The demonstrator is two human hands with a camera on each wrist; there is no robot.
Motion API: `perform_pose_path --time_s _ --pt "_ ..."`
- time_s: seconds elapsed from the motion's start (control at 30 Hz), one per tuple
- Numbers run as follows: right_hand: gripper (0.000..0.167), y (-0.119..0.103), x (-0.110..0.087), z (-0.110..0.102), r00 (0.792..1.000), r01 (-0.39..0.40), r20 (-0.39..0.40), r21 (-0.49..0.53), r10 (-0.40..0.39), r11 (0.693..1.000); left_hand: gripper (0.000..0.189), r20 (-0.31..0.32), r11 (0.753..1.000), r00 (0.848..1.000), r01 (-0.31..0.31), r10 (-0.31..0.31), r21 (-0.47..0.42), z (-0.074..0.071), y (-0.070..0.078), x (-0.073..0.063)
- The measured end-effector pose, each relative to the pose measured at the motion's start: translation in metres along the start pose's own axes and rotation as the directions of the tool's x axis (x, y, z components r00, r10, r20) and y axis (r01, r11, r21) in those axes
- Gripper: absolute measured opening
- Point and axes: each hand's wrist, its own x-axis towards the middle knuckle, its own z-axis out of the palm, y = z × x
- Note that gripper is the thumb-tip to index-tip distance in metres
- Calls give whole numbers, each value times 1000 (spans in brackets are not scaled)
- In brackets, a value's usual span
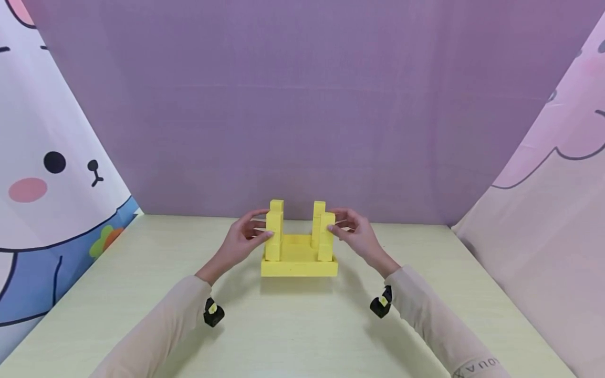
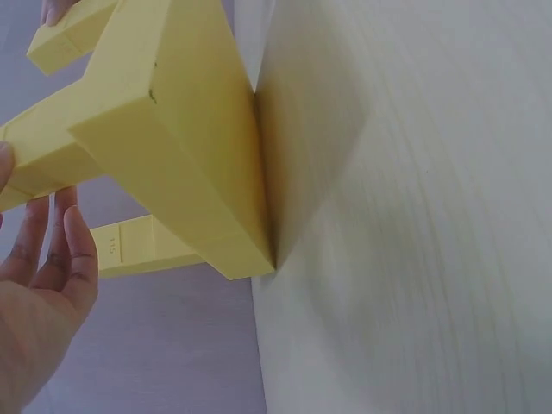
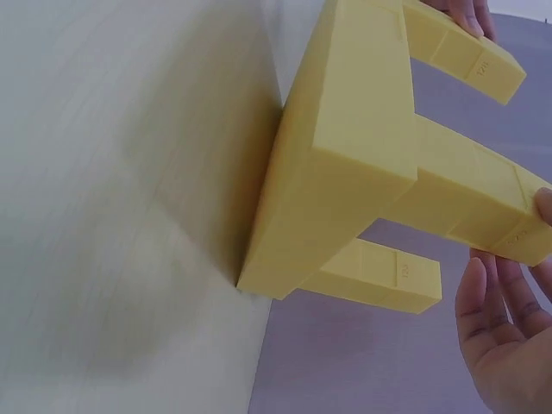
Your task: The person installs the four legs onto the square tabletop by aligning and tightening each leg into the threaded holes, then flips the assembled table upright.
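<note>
A yellow stand (image 1: 300, 269) with a flat, tray-like base and several upright posts sits at the far side of the table. My left hand (image 1: 241, 236) is at its left side, thumb against the front left post (image 1: 273, 241). In the left wrist view, the fingertips (image 2: 82, 246) lie along that post's outer side. My right hand (image 1: 358, 234) mirrors this, with its thumb on the front right post (image 1: 325, 241). In the right wrist view, its fingers (image 3: 509, 297) curl beside the post. Small marks show on the posts, too blurred to read.
The pale wooden table (image 1: 302, 331) stretches toward me and to both sides. A purple cloth wall (image 1: 302, 105) rises close behind the stand. Printed curtains hang at the left (image 1: 52, 210) and right (image 1: 553, 220). Each wrist carries a small black camera (image 1: 214, 313).
</note>
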Motion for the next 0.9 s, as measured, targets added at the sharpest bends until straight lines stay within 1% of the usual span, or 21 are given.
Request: perform_pose_path --time_s 0.3,0.4,0.57,0.7,0.8,0.9 --pt "55 13 -10 3 998 69 6 -13 -69 998 48 -10 1000 1000 12 -12 18 -1 2 0" --pt "55 17 -15 4 999 51 10 -17 -51 999 49 -10 1000 1000 14 -14 23 0 2 0" --pt "55 24 -22 7 999 5 47 -2 -5 1000 49 -11 1000 1000 16 -15 22 0 3 0" --pt "56 28 -26 10 998 -18 62 -3 18 1000 49 -12 1000 1000 10 -9 16 0 2 0" --pt "55 28 -28 12 998 -24 58 1 23 1000 49 -15 1000 1000 14 -14 12 0 1 0" --pt "54 28 -29 13 999 -11 52 15 10 1000 49 -16 1000 1000 15 -15 9 -1 -1 1"
